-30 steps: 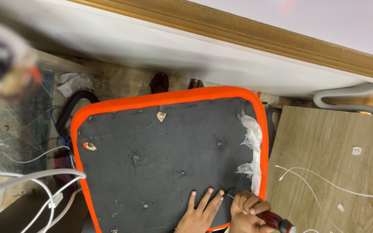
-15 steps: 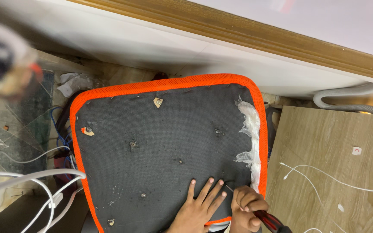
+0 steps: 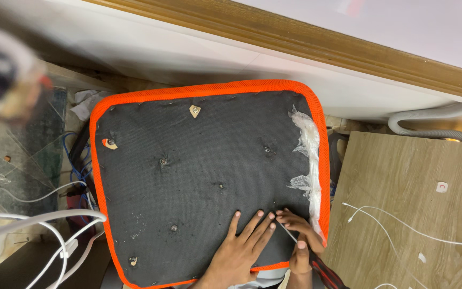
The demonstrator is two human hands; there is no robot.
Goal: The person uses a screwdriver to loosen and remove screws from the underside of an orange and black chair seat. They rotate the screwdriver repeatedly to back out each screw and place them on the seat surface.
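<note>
An upturned chair seat [image 3: 199,176] with black fabric underside and orange mesh rim fills the middle of the view. My left hand [image 3: 239,249] lies flat on the black fabric near its lower right corner, fingers spread. My right hand [image 3: 298,235] sits just right of it, gripping a screwdriver [image 3: 316,265] with a red and black handle. Its thin metal shaft [image 3: 287,233] points up-left to a spot on the fabric beside my left fingertips. Torn clear plastic [image 3: 307,160] hangs along the seat's right edge. Several screws and staples dot the underside.
A wooden board [image 3: 418,214] with a white cable [image 3: 402,225] on it lies at the right. White and blue cables [image 3: 44,225] trail at the left over a tiled floor. A white wall with wooden trim [image 3: 316,45] runs behind, with a grey hose [image 3: 429,126] below it.
The seat has shifted upward and tilted further into view. My right hand has moved up toward my left fingertips, bringing the screwdriver tip onto the fabric.
</note>
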